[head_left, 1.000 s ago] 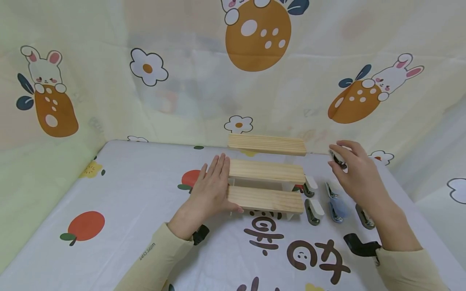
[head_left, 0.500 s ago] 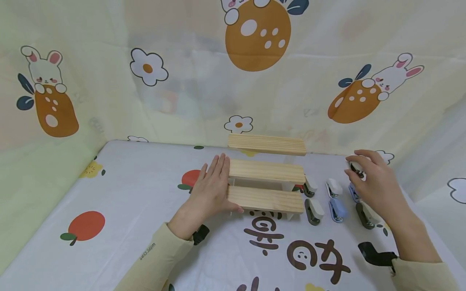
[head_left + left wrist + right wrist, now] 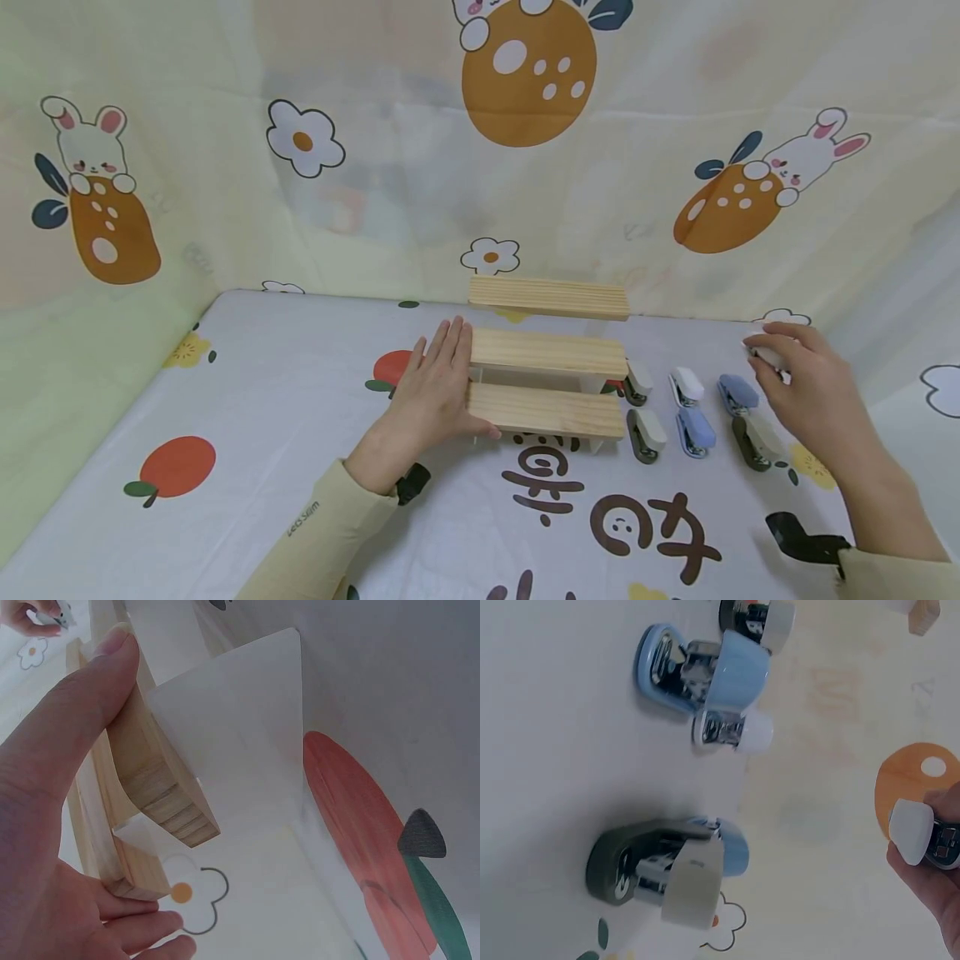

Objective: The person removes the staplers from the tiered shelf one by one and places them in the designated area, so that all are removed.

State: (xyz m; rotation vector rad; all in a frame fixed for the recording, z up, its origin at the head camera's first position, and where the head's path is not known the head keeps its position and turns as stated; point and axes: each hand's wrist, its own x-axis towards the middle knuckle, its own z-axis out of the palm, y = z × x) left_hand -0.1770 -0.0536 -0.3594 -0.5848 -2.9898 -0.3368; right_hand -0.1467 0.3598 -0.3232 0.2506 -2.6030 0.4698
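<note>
My left hand (image 3: 435,379) rests at the left end of a stepped wooden rack (image 3: 547,408), fingers straight and thumb along the front board. The left wrist view has the thumb (image 3: 112,671) on a board's edge, above a white side panel (image 3: 232,735). At the far right, my right hand (image 3: 817,400) pinches a small white stapler (image 3: 770,357) between thumb and fingertips. Closest to it stand a blue stapler (image 3: 738,393) and a dark stapler with a pale top (image 3: 757,442). In the right wrist view the held stapler (image 3: 912,831) is raised among the fingers.
Between rack and right hand stand a white stapler (image 3: 686,386), another blue stapler (image 3: 696,432), and two pale-topped dark staplers (image 3: 647,435). The rack's top board (image 3: 549,297) is at the back, near the printed curtain (image 3: 390,208). A patterned white cloth (image 3: 285,500) covers the table.
My right hand has moved right and slightly towards me with the white stapler, uncovering the blue stapler and the pale-topped one beneath it. My left hand has stayed on the rack.
</note>
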